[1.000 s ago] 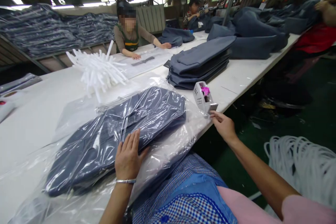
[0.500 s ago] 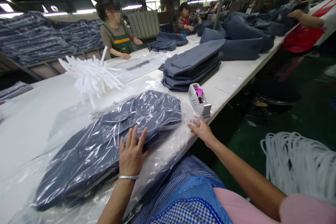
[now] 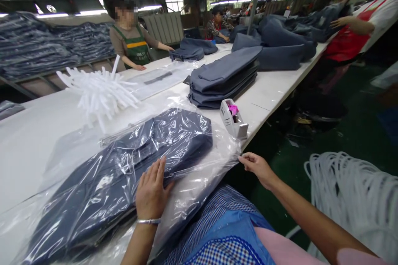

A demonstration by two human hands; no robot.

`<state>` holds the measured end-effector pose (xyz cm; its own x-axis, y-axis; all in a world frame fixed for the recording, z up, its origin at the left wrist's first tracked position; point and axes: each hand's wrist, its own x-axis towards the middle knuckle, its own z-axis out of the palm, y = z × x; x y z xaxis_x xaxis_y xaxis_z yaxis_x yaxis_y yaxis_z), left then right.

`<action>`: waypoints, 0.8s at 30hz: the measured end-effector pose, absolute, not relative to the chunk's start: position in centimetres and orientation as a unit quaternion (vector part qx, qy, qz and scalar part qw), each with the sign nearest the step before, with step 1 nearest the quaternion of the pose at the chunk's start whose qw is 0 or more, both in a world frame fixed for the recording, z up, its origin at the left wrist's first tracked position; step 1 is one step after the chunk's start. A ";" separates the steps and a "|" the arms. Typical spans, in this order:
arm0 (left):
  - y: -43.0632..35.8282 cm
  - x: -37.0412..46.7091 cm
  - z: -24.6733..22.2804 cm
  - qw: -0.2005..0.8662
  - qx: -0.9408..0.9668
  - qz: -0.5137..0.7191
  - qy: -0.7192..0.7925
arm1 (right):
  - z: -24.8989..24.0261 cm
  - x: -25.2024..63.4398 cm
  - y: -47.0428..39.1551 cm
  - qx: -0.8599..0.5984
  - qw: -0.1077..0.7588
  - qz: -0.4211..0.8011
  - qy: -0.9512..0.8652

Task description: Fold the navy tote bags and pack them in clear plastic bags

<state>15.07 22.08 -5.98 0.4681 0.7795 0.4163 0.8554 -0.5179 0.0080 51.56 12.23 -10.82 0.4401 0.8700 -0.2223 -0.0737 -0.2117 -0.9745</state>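
The dark-blue bag (image 3: pixel 121 178), sleeved in clear plastic (image 3: pixel 199 186), lies beside the near edge of the worktop (image 3: pixel 264 99), its long axis roughly parallel. The left hand (image 3: pixel 151 192) — the nearer — rests flat on the bag, gripping nothing; the right hand (image 3: pixel 257 167), beyond the bag's right end, pinches loose plastic at that edge, near the tape dispenser (image 3: pixel 234 119).

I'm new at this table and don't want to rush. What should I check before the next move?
1. Dark blue fabric bag covered by shiny clear plastic wrap: ok.
2. Bare left hand with silver metal bangle resting on the covered bag: ok.
3. Bare right hand at the wrap's edge: ok, fingertips appear to pinch it.
4. White plastic tape dispenser near the right hand: ok.
5. Wrap smooth: not ok, wrinkled.
6. Wrap sealed all round: cannot tell.
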 end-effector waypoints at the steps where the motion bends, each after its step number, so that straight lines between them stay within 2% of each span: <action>1: 21.9 15.2 -6.0 0.103 -0.853 -0.185 -0.476 | -11.0 51.7 12.2 -0.649 0.566 0.415 -0.293; 4: 21.0 15.5 -5.5 0.123 -0.858 -0.175 -0.466 | -11.4 51.7 12.9 -0.623 0.629 0.366 -0.287; 6: 20.5 15.7 -5.1 0.135 -0.861 -0.170 -0.459 | -11.5 51.6 13.8 -0.622 0.638 0.352 -0.288; 11: 20.1 15.7 -4.9 0.130 -0.865 -0.161 -0.458 | -11.7 52.2 15.5 -0.684 0.570 0.286 -0.353; 14: 20.3 15.5 -5.4 0.124 -0.860 -0.169 -0.466 | -11.3 53.0 16.2 -0.685 0.560 0.232 -0.404; 20: 20.7 15.0 -6.9 0.104 -0.851 -0.173 -0.485 | -10.3 55.3 15.6 -0.660 0.589 0.293 -0.364; 24: 20.4 15.2 -6.3 0.111 -0.851 -0.173 -0.483 | -9.6 56.7 14.7 -0.718 0.526 0.168 -0.422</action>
<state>15.18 20.41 -6.33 0.4733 0.7839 0.4020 0.8606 -0.5089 -0.0207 56.73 14.66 -9.63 0.5868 0.7839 0.2031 0.4298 -0.0890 -0.8985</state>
